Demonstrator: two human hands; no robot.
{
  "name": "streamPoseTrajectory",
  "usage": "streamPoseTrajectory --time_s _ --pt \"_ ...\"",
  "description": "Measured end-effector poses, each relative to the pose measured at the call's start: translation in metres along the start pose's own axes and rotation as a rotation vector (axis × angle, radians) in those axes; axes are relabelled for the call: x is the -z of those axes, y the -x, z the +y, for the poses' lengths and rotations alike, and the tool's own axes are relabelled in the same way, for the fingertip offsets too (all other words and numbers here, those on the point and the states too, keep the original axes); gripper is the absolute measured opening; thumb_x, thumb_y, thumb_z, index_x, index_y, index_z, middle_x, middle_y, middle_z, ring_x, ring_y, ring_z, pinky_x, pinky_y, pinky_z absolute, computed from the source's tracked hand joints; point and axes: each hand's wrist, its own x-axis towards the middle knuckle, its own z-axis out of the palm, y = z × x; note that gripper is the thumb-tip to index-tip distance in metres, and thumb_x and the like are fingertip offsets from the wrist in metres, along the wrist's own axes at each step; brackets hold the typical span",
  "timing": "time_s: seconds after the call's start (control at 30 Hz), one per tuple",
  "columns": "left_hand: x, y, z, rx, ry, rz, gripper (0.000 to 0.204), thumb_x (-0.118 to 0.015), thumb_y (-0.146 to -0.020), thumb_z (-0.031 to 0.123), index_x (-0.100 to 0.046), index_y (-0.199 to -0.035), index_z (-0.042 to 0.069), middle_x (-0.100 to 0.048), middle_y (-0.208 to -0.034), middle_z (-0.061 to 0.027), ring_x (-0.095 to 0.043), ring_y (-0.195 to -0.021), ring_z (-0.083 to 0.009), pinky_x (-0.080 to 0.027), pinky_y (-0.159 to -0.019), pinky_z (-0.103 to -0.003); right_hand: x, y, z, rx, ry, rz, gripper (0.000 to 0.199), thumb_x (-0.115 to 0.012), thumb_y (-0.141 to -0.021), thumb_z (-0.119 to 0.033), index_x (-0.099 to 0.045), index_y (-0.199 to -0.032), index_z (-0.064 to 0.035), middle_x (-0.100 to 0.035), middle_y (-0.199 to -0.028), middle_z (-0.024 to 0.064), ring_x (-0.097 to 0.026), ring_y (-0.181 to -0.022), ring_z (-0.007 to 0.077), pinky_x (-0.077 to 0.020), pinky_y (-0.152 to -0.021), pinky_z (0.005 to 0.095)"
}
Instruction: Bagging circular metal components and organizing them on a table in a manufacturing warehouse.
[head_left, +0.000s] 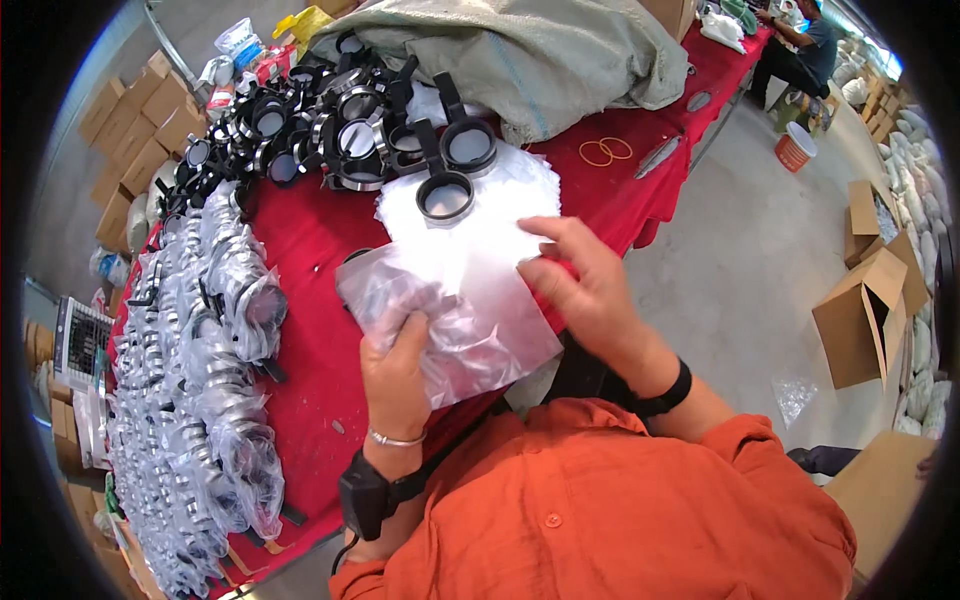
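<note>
My left hand (397, 365) is closed on a clear plastic bag (480, 335), with its fingers showing dimly through the film. The bag is spread out in front of my body. My right hand (592, 295) is just off the bag's upper right edge, thumb and forefinger apart with nothing visible between them. Beyond the bag lies a white stack of thin sheets or bags (530, 185). On that stack rest two round black-rimmed pieces with pale discs and black handles, a nearer one (445, 197) and a farther one (469, 146).
Many similar round pieces (358, 139) are heaped at the back left of the red-covered table (315, 400). Rows of bagged pieces (190, 400) line its left side. A grey-green sack (590, 60) and yellow rings (605, 152) lie farther back. Cartons (865, 310) stand right; another person (800, 50) sits beyond.
</note>
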Motion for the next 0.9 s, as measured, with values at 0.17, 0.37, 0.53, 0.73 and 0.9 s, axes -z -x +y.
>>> streamPoseTrajectory --time_s 0.17,0.37,0.53,0.73,0.9 --pt "0.006 0.004 0.0 -0.038 -0.008 -0.027 0.02 -0.053 -0.088 0.004 -0.061 -0.105 -0.003 -0.062 -0.098 -0.0035 -0.056 -0.084 -0.0094 -0.044 -0.076 -0.023 -0.006 0.005 0.005 -0.488 -0.823 -0.185 0.034 -0.063 -0.085 -0.014 -0.056 -0.114 0.0029 -0.061 -0.106 0.007 -0.057 -0.095 0.0119 -0.0452 -0.085 0.026" --pt "0.008 0.006 0.012 -0.356 -0.425 0.103 0.019 -0.055 -0.089 0.007 -0.053 -0.105 -0.001 -0.057 -0.085 -0.0021 -0.052 -0.072 -0.0074 -0.042 -0.061 -0.019 -0.001 -0.001 -0.004 -0.329 -0.713 -0.073 0.009 -0.065 -0.085 -0.012 -0.063 -0.086 -0.003 -0.06 -0.079 -0.0038 -0.054 -0.068 0.0025 -0.043 -0.059 0.0184" --pt "-0.035 0.002 0.022 -0.345 -0.765 -0.314 0.012 -0.063 -0.083 0.007 -0.056 -0.091 0.001 -0.054 -0.075 0.0013 -0.047 -0.063 -0.0045 -0.039 -0.055 -0.02 -0.01 0.006 -0.006 -0.313 -0.549 -0.152 0.013 -0.066 -0.085 -0.017 -0.063 -0.082 -0.0049 -0.053 -0.07 -0.009 -0.043 -0.061 -0.0009 -0.0347 -0.051 0.0177" --pt "-0.024 0.0 0.008 -0.172 -0.146 -0.091 0.015 -0.056 -0.089 0.007 -0.054 -0.074 0.004 -0.052 -0.065 0.0047 -0.043 -0.057 -0.0011 -0.035 -0.048 -0.019 0.016 0.002 -0.001 -0.269 -0.609 -0.008 0.012 -0.064 -0.085 -0.013 -0.064 -0.091 -0.0034 -0.057 -0.081 -0.0038 -0.051 -0.074 0.0037 -0.0415 -0.065 0.0192" --pt "-0.018 0.007 0.014 -0.009 -0.182 -0.141 0.015 -0.055 -0.09 0.009 -0.056 -0.075 0.003 -0.054 -0.064 0.003 -0.045 -0.05 -0.0026 -0.035 -0.043 -0.018 0.029 0.001 -0.02 -0.103 -0.506 0.05 0.037 -0.063 -0.08 -0.001 -0.053 -0.116 -0.0037 -0.06 -0.096 0.0001 -0.054 -0.088 0.006 -0.0448 -0.078 0.0222"
